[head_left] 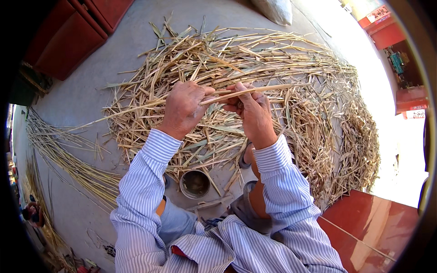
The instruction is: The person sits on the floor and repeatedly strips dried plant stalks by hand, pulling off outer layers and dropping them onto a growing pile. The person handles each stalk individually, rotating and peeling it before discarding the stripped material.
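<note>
Holding a dry stalk above a straw heap

Stretched in mid-air across the upper middle, slanting up to the right, past the right hand to a free end over the heap. Open room at the left, over grey floor, between the heap and a fanned bundle of thin stems; a hard edge at lower right, along a glossy red-brown panel. Pale tan, smooth, narrowing toward the tip (one strand or several between the hands, cannot tell). Clasped in a closed left hand; pinched between right thumb and fingers. Below the hands, a round metal pot with murky contents. Farther off, dark red furniture at upper left and a whitish sack at the top edge.
</note>
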A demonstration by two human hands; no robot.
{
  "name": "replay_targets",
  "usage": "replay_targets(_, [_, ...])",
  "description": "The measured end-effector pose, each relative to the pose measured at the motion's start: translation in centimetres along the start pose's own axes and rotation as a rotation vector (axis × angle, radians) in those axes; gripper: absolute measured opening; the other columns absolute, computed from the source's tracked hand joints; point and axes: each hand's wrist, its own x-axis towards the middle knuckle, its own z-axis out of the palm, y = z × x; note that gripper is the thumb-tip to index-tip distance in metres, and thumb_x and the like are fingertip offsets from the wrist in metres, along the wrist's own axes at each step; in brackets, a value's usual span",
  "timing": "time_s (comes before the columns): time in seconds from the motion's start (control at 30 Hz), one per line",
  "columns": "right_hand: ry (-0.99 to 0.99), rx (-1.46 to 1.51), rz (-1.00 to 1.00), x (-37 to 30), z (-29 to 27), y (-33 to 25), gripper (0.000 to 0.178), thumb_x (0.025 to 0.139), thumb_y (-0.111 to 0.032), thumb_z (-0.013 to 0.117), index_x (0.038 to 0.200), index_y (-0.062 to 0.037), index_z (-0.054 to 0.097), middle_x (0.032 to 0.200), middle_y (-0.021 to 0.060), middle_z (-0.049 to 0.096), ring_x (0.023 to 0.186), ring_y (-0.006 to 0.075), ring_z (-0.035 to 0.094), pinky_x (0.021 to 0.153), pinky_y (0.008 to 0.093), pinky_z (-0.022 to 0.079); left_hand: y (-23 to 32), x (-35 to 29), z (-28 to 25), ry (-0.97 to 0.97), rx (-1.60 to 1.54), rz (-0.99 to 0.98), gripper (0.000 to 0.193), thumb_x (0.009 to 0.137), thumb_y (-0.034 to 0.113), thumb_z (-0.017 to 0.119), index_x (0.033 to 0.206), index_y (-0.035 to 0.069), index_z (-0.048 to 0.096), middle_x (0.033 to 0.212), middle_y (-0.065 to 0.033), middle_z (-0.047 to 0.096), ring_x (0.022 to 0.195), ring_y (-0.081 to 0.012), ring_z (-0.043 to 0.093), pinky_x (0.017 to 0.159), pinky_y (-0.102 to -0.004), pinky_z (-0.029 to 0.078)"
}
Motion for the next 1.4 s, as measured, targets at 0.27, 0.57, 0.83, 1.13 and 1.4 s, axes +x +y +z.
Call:
replay_targets(0.27, [-0.006,-0.112,-0.038,-0.1,-1.2,-0.5,0.030,0.098,-0.025,0.057,0.106,0.0030,0.061,0.094,0.0140,0.070,0.081,0.0176,0.071,0.068,0.0245,0.058,0.6,-0.1,0.3,0.031,-0.264,-0.317,0.012,0.078,0.015,0.075,0.082,0.005,0.069,0.076,-0.0070,0.067,0.069,-0.0231,0.062,0.065,-0.0363,0.047])
replay_targets(0.57, [0.068,-0.114,-0.026,0.5,-3.3,-0.8,0.028,0.097,-0.024,0.058,0.106,0.0032,0.061,0.091,0.0130,0.070,0.078,0.0158,0.070,0.066,0.0234,0.058,-6.7,-0.4,-7.1,0.362,-0.273,-0.554,0.023,0.087,0.024,0.071,0.095,0.003,0.063,0.083,-0.0073,0.068,0.071,-0.0123,0.059,0.064,-0.0255,0.046])
replay_targets(0.83, [0.064,-0.028,0.040,0.6,-2.9,-1.2,0.030,0.097,-0.024,0.058,0.105,0.0042,0.061,0.088,0.0130,0.069,0.078,0.0183,0.070,0.067,0.0244,0.057,-4.4,-1.7,-4.3,-0.208,-0.281,-0.262,0.021,0.085,0.023,0.071,0.093,0.004,0.069,0.083,-0.0109,0.067,0.073,-0.0213,0.063,0.068,-0.0341,0.049])
replay_targets(1.13, [0.162,0.083,-0.067,1.3,-5.8,-2.6,0.029,0.098,-0.026,0.056,0.102,0.0026,0.061,0.087,0.0122,0.069,0.074,0.0149,0.068,0.061,0.0224,0.057,-4.3,-1.8,-4.5,-0.279,-0.542,-0.623,0.012,0.087,0.011,0.069,0.087,-0.001,0.067,0.074,-0.0030,0.065,0.068,-0.0078,0.058,0.062,-0.0239,0.048])
replay_targets(1.4, [0.162,0.321,-0.172,1.7,-7.0,-3.4,0.029,0.099,-0.030,0.053,0.105,-0.0020,0.059,0.096,0.0146,0.068,0.079,0.0134,0.066,0.062,0.0209,0.055,-4.3,-1.8,-3.9,-0.260,-0.537,-0.633,0.014,0.089,0.014,0.068,0.087,0.000,0.067,0.075,-0.0028,0.065,0.067,-0.0079,0.059,0.062,-0.0239,0.049])
